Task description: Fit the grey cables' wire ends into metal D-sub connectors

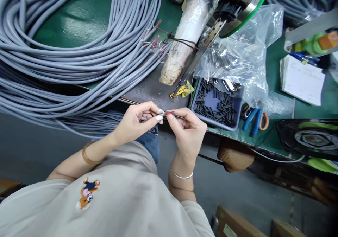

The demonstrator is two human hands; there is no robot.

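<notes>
My left hand [137, 119] and my right hand [188, 129] meet just below the bench edge, both pinched on a small bunch of thin coloured wires [170, 114], red and green among them. The left fingertips carry white tape or covers. The wires run from a grey cable that passes under my left hand; its far end is hidden. A blue tray [239, 107] of short black tube pieces [216, 105] lies just right of my right hand.
Big coils of grey cable [79, 47] cover the green bench [84, 15] at left. A wrapped roll [185, 40], a clear plastic bag [245, 47], blue and orange pliers [255, 119], a white pad [301, 78] and cardboard boxes [237, 223] on the floor are also in view.
</notes>
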